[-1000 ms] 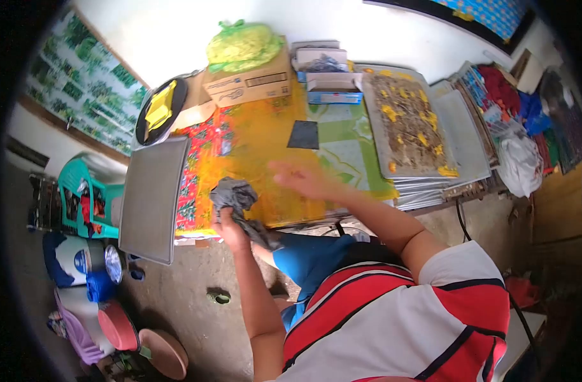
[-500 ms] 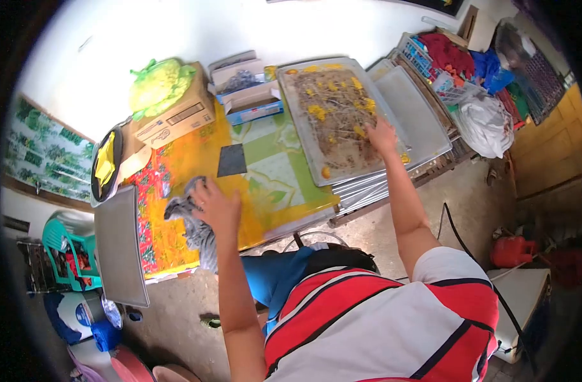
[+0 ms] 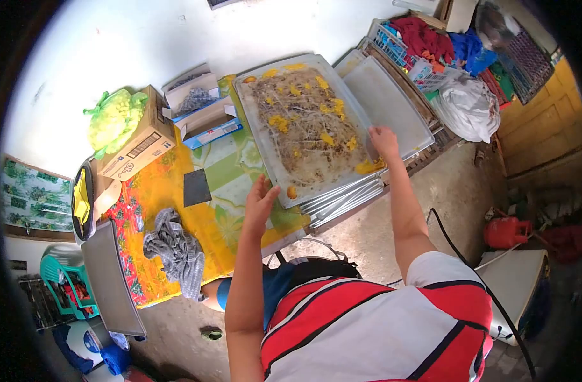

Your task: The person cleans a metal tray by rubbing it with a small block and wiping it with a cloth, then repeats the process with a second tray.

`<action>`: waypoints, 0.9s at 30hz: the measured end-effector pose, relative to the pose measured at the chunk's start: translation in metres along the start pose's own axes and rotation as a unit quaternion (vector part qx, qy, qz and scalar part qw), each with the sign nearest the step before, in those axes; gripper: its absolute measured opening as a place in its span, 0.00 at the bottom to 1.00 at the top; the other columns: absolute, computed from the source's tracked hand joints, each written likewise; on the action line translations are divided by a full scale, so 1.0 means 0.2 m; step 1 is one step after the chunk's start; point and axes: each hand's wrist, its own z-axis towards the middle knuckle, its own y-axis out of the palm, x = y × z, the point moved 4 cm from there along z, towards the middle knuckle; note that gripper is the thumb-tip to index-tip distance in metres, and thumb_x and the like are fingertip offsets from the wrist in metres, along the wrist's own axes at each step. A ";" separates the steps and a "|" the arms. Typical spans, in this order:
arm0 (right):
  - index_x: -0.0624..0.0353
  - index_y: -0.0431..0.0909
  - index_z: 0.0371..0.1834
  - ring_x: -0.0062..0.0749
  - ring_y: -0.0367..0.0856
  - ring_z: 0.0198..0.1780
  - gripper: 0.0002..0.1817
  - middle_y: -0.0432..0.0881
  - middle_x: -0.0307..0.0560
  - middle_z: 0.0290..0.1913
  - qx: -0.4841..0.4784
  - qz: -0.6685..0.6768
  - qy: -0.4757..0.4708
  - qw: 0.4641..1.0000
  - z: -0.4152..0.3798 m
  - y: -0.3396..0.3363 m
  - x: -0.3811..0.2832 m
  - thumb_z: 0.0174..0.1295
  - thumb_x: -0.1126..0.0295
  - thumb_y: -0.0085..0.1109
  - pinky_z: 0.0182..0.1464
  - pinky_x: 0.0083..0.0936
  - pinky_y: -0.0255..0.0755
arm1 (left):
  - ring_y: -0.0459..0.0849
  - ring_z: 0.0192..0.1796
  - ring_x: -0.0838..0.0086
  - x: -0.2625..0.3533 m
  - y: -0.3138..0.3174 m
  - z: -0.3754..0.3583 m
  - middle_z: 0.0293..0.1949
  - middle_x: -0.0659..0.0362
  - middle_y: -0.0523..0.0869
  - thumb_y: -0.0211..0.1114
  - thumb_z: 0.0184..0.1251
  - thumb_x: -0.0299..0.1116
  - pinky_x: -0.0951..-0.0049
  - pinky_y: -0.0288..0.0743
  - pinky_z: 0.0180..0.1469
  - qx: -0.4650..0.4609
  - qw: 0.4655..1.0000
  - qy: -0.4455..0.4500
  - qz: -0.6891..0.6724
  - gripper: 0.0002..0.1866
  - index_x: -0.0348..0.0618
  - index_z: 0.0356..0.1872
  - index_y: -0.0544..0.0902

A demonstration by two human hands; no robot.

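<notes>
A metal baking tray, stained brown with yellow residue scattered over it, lies on top of a stack of trays. My right hand has its fingers curled at the tray's right rim. By the near left edge of the same tray is my left hand, thumb and fingers apart, its thumb close to the rim; whether it touches is hard to see. A crumpled grey cloth rests on the table, out of either hand.
The table has a patterned yellow and green cover. On it are a dark square piece, a blue box and a cardboard box under a green bag. Another tray lies right. A grey panel stands left.
My left hand has let go of the grey cloth and moved right to the tray's left edge. From over the tray's surface, my right hand has shifted to its right rim. The view has shifted.
</notes>
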 end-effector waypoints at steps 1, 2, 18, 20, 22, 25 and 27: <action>0.49 0.84 0.49 0.51 0.72 0.62 0.23 0.80 0.52 0.56 0.020 -0.015 -0.021 0.999 -0.03 0.00 -0.03 0.63 0.46 0.53 0.64 0.42 0.66 | 0.73 0.65 0.64 0.01 0.01 0.00 0.70 0.50 0.68 0.65 0.66 0.41 0.66 0.68 0.57 -0.005 1.000 -0.007 -0.002 0.41 0.39 0.75 0.56; 0.52 0.85 0.47 0.52 0.74 0.61 0.24 0.81 0.52 0.54 0.041 -0.029 -0.041 0.998 -0.05 -0.01 -0.05 0.63 0.46 0.53 0.63 0.41 0.67 | 0.73 0.65 0.64 0.01 0.02 0.00 0.70 0.51 0.69 0.65 0.65 0.41 0.65 0.68 0.56 -0.012 1.000 -0.015 -0.003 0.41 0.39 0.75 0.56; 0.67 0.82 0.48 0.41 0.84 0.46 0.32 0.85 0.55 0.45 -0.143 0.135 -0.051 0.979 0.13 -0.09 -0.17 0.67 0.44 0.50 0.51 0.36 0.74 | 0.73 0.65 0.62 0.10 0.03 -0.08 0.68 0.47 0.70 0.67 0.62 0.40 0.59 0.72 0.54 -0.011 0.995 -0.040 -0.089 0.46 0.42 0.76 0.51; 0.67 0.80 0.51 0.36 0.83 0.45 0.27 0.85 0.50 0.44 -0.213 0.270 -0.029 0.939 0.16 -0.07 -0.14 0.70 0.50 0.51 0.50 0.34 0.73 | 0.72 0.65 0.61 0.08 0.07 -0.08 0.69 0.47 0.68 0.67 0.62 0.40 0.58 0.71 0.55 -0.029 0.996 -0.035 -0.073 0.46 0.43 0.77 0.49; 0.68 0.79 0.53 0.33 0.81 0.45 0.24 0.85 0.48 0.44 -0.187 0.301 -0.010 0.935 0.13 -0.12 -0.16 0.70 0.55 0.51 0.51 0.31 0.72 | 0.69 0.68 0.60 0.12 0.13 -0.11 0.74 0.47 0.61 0.66 0.63 0.41 0.58 0.69 0.59 -0.057 0.995 -0.043 -0.067 0.47 0.46 0.78 0.47; 0.69 0.78 0.53 0.31 0.80 0.47 0.22 0.84 0.47 0.45 -0.126 0.368 -0.015 0.921 0.05 -0.25 -0.18 0.71 0.58 0.52 0.53 0.28 0.69 | 0.66 0.71 0.61 0.05 0.14 -0.09 0.76 0.48 0.56 0.66 0.64 0.42 0.58 0.67 0.61 -0.070 0.995 -0.043 -0.055 0.46 0.49 0.78 0.47; 0.69 0.78 0.53 0.29 0.78 0.48 0.22 0.83 0.47 0.47 -0.075 0.357 -0.054 0.930 -0.08 -0.49 -0.26 0.70 0.58 0.52 0.55 0.27 0.68 | 0.65 0.71 0.60 0.02 0.14 -0.08 0.76 0.48 0.55 0.66 0.64 0.41 0.58 0.66 0.61 -0.083 0.994 -0.043 -0.052 0.47 0.49 0.78 0.47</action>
